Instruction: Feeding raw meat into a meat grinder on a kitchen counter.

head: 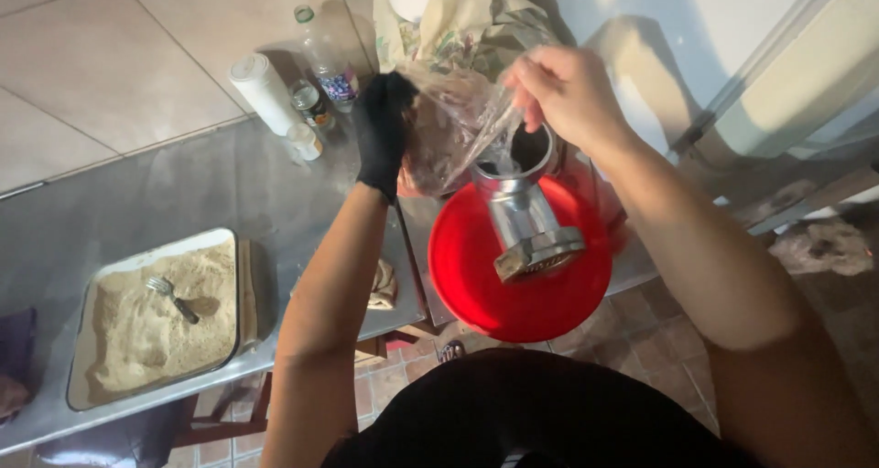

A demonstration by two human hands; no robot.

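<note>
Your gloved left hand (383,131) gripping a clear plastic bag (453,120), your bare right hand (560,91) pinching its edge, above the metal grinder (522,213), red bowl (522,303) beneath.

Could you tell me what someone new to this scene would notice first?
The bright red bowl at centre stands out, with a metal grinder above it. Over the grinder's mouth, the gloved left hand and bare right hand hold a clear plastic bag. At lower left sits a tray of pale crumbs with a fork lying in it.
</note>
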